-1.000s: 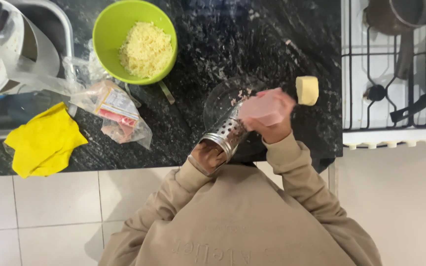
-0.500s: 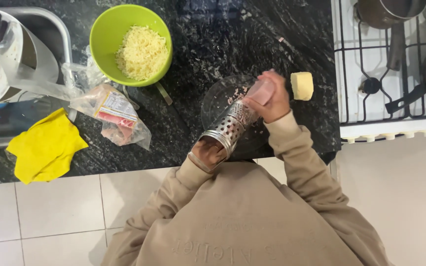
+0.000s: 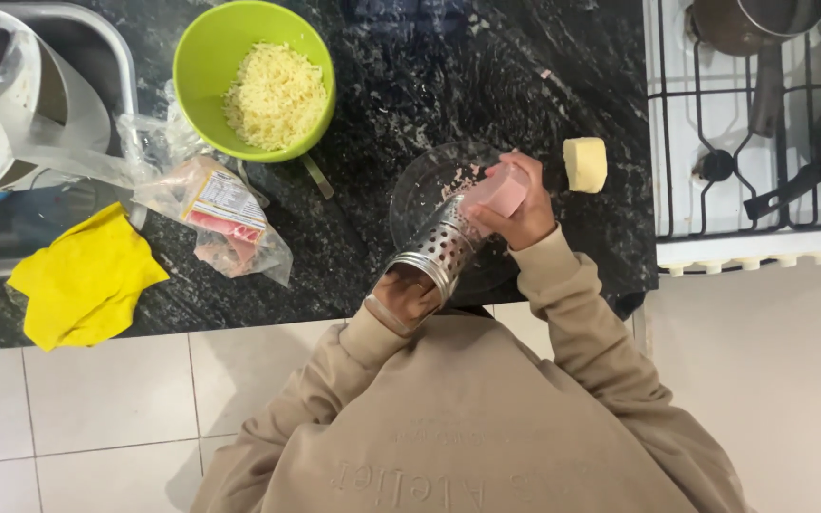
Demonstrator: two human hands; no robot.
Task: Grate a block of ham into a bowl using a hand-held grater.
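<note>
counter (image 3: 486, 57): black stone, green bowl (image 3: 203, 57) of shredded cheese far left
glass plate (image 3: 420, 190): under grater
grater (image 3: 439, 249): tilted, left hand (image 3: 409, 296) clamped on its top
ham block (image 3: 496, 192): right hand (image 3: 522, 217) gripping it against grater
risk: block looks short; a slip would probably scrape fingertips

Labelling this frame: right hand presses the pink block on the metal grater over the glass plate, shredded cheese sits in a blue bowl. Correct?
Not quite: the bowl of shredded cheese is green, not blue, as the head view shows. The rest holds: the right hand presses the pink block on the metal grater over the glass plate.
</note>
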